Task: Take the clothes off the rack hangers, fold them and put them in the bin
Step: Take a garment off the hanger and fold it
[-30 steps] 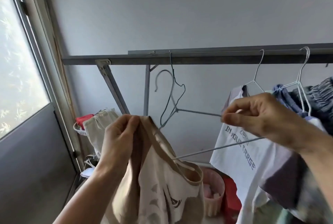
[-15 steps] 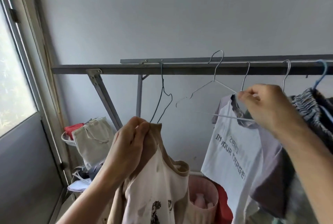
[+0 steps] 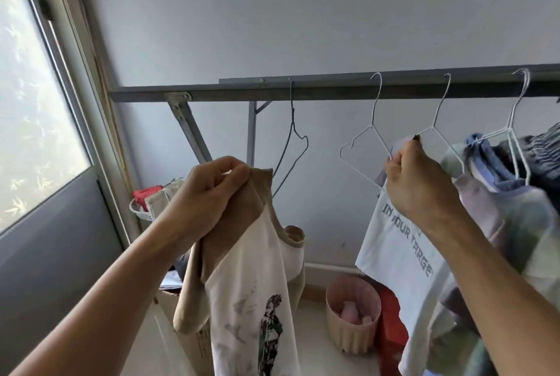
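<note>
Here we are at the rack rail (image 3: 303, 92), with one garment off and the shirt free in our grasp. Our left hand (image 3: 212, 194) pinches the beige-and-cream printed T-shirt (image 3: 251, 300) at the neckline, thumb and fingers closed on the fabric. The shirt dangles full length below the rail's left half, touching no hanger.

Our right hand (image 3: 418, 181) is up near the middle of the rail, fingers curled. It looks to be pinching the wire of the bare white wire hanger (image 3: 366, 151) at its right shoulder, though the grip point is partly hidden by the knuckles. That hanger's hook sits over the rail. The dark wire hanger (image 3: 292, 145) hangs bare just to its left.

So by our reading the unhooking step is done for this shirt, and folding comes next. That calls for the right hand to let go of the wire and take the shirt's other shoulder, so we can spread it flat.

Toward the rail's right end, the white lettered T-shirt (image 3: 394, 254) and more clothes wait on hangers. A pink ribbed bin (image 3: 353, 315) stands on the floor below; whether it is our bin we cannot tell.
</note>
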A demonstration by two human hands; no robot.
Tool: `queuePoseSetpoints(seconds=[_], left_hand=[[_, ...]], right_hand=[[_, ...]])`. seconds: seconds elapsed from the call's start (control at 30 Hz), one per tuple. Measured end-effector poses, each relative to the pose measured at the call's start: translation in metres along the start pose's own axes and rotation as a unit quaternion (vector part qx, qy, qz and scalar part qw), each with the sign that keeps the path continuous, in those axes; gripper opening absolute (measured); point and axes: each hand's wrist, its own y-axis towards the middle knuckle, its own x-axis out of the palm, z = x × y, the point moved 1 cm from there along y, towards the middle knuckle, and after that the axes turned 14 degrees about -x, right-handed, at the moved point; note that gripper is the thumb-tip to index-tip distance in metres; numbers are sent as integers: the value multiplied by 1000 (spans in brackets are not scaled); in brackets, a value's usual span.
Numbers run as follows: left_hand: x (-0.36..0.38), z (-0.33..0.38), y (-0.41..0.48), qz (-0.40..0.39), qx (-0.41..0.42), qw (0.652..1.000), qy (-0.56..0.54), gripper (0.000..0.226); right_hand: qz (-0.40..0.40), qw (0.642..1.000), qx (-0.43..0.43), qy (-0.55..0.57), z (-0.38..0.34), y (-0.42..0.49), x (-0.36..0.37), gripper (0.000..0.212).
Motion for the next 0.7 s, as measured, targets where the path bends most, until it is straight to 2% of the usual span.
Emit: queuePoseSetpoints(seconds=[0.13,0.2,0.27,0.3,0.33,0.37,0.43,0.5,0.57,0.63,0.7], left_hand=[[-2,0,-1,-27,-15,999,22,30],[-3,1,-2,-47,-14,998,39,30],[-5,2,-3,-66,-5,997,44,29],[-6,4,-4,-76,-1,996,42,29],[-7,4,-5,-87,2,995,38,29],[-8,5,-6,-99,4,995,34,29],[-13,4,-8,-120,11,992,29,26],[-18,1,-11,-132,10,991,24,26],[-24,-4,-15,-137,3,990,19,26],[-31,-7,-19,-135,-3,991,14,25],[-38,-8,-22,-132,-11,991,20,23]], right_hand=[[-23,999,0,-42,-1,-10,4,23],[38,986,-57,-149,-8,-20,5,28],[117,966,-170,-159,-27,-35,12,27],[129,958,-234,-106,-39,-43,18,27],[97,956,-278,-14,-52,-51,24,28],[37,953,-285,99,-64,-56,29,27],[-113,920,-227,300,-82,-65,41,22],[-195,864,-183,426,-91,-68,51,14],[-199,823,-148,512,-96,-67,55,9],[-185,786,-109,580,-99,-67,56,14],[-170,773,-92,604,-101,-67,57,19]])
